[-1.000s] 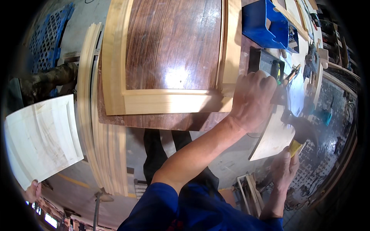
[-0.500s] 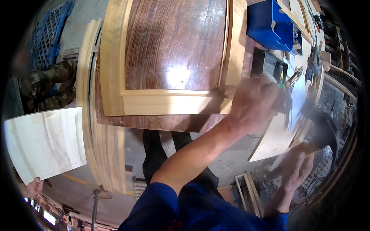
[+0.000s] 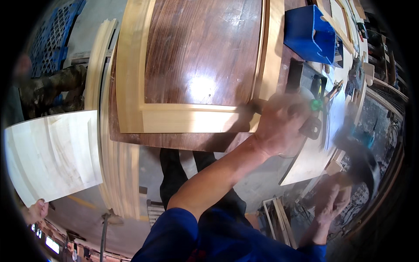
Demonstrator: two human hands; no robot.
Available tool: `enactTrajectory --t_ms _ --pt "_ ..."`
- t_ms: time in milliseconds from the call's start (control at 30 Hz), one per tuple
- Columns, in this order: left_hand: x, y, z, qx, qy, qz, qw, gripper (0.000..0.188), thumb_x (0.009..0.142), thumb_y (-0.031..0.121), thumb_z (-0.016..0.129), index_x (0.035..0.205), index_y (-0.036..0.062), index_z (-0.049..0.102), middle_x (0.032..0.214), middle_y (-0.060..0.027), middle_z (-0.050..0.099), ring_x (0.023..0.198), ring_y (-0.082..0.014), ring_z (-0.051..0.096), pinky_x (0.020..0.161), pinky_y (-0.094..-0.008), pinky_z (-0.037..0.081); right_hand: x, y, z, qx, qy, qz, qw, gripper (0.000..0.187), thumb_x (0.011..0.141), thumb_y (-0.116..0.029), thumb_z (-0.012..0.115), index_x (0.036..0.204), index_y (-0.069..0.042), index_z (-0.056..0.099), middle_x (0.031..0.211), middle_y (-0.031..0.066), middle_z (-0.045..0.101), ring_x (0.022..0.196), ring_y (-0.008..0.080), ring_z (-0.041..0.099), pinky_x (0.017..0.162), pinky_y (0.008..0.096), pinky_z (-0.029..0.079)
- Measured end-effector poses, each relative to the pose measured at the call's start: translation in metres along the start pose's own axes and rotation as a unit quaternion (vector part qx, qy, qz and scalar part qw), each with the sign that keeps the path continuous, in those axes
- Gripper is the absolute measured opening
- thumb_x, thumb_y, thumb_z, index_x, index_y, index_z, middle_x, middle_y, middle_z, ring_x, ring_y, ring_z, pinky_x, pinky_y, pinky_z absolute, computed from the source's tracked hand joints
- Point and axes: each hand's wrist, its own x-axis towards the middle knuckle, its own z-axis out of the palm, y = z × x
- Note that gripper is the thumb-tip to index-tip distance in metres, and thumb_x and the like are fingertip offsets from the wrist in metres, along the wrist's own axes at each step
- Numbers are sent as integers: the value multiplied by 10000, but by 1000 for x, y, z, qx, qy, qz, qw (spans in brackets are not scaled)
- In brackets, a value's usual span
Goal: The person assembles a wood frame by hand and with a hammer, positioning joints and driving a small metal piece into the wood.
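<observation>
A wooden panel (image 3: 187, 52) with a glossy dark-brown grained centre and a pale wood frame (image 3: 187, 118) lies on a brown board (image 3: 170, 140). My left hand (image 3: 281, 115) is closed in a fist at the frame's lower right corner, blurred. What it grips is mostly hidden; a small green piece (image 3: 316, 105) shows beside the knuckles, and a dark flat piece with a hole (image 3: 310, 128) shows just below. Lower right, my right hand (image 3: 331, 196) is wrapped round the light handle of a hammer (image 3: 366, 163), whose dark head is smeared by motion.
A blue bin (image 3: 307, 35) stands at the panel's upper right, with papers (image 3: 334, 118) below it. Long pale wood strips (image 3: 120, 174) run along the left. Further left, another person's hand (image 3: 38, 210) holds a pale board (image 3: 54, 157). A blue pallet (image 3: 54, 37) stands behind.
My left hand has shifted slightly left at the frame corner. The hammer in my right hand has dropped a little lower. The other person's pale board has moved slightly up and right.
</observation>
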Motion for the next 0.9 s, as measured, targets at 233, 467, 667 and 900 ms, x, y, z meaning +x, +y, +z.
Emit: enactTrajectory --t_ms 233,467,667,900 --pt "1 10 5 -10 -35 -7 999 291 870 222 757 878 108 490 916 -71 529 781 -215 565 725 -404 472 5 3 2 -30 41 -6 999 369 1071 -371 478 868 -63 468 648 35 484 507 97 453 466 228 339" --pt "-2 6 4 -22 -5 -26 999 321 847 192 778 946 95 489 867 -86 519 738 -237 560 681 -417 470 7 7 2 -62 12 -21 998 342 1077 -361 461 893 -72 459 654 38 480 491 99 444 447 236 331" --pt "1 6 4 -65 7 -47 997 336 817 184 785 948 85 492 830 -102 522 693 -261 565 647 -428 462 8 4 10 -43 28 -14 999 371 1068 -384 479 854 -81 468 645 34 490 491 92 435 449 249 321" --pt "13 4 -5 -101 13 -100 990 285 809 160 773 919 77 524 748 -96 511 668 -279 558 633 -428 447 10 11 -24 22 -59 9 998 337 1047 -365 523 1015 -30 533 794 66 554 645 131 522 546 275 405"
